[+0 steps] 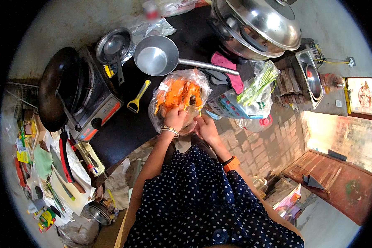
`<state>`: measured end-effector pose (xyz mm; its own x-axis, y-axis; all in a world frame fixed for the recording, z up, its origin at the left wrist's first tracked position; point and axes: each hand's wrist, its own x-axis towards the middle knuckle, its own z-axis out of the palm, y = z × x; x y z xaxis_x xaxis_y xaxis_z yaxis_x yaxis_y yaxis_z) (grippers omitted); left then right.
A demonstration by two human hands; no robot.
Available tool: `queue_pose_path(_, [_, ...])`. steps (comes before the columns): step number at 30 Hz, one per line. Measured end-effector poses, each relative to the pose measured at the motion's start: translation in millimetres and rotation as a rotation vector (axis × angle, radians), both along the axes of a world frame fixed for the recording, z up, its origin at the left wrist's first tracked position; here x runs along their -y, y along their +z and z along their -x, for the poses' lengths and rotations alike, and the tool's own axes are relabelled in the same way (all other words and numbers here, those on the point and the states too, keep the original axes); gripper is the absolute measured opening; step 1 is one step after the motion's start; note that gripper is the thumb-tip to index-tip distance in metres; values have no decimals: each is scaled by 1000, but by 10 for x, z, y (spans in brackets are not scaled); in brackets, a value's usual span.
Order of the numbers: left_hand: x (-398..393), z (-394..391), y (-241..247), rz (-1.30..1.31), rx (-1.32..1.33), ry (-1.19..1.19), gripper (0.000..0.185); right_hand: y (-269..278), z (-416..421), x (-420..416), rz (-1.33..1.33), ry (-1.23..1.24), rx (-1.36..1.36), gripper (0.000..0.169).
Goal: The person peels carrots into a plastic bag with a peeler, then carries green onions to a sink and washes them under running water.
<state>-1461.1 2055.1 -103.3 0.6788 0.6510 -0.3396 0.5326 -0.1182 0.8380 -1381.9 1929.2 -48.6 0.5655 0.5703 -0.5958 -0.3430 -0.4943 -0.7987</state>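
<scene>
A clear plastic bag (201, 82) holding bright orange food (176, 91) lies at the counter's edge in front of me; what the food is I cannot tell. My left hand (174, 118), with bracelets at the wrist, is at the bag's near left side, its fingers pinched by the orange food. On the near right side is my right hand (206, 127), an orange band on its wrist, pinching a thin yellow strip or stick (200, 112). Whether my left fingers grip the food or the bag is hidden. A yellow peeler (139, 96) lies left of the bag.
Beyond the bag sits a saucepan (156, 55), its handle pointing right over a pink cloth (228, 69). A gas stove (94, 114) with a dark wok (57, 90) stands left. Green stems (257, 88) lie in plastic at right, below a large steel steamer (257, 28).
</scene>
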Motion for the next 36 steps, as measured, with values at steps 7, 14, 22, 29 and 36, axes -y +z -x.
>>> queue_pose_path(7, [29, -66, 213, -306, -210, -85, 30, -112, -9, -100, -22, -24, 59, 24])
queue_pose_path(14, [19, -76, 413, -245, -268, -103, 26, -102, 21, -161, -33, 126, 321, 29])
queue_pose_path(22, [-107, -32, 165, -212, -121, -99, 33, -247, 72, -244, -35, 110, 165, 30])
queue_pose_path(29, [-189, -43, -2, -240, -138, -96, 31, -66, 65, -216, -121, -9, -99, 20])
queue_pose_path(36, [-331, -37, 187, -267, -243, -183, 32, -97, -34, -153, 12, 44, 70, 31])
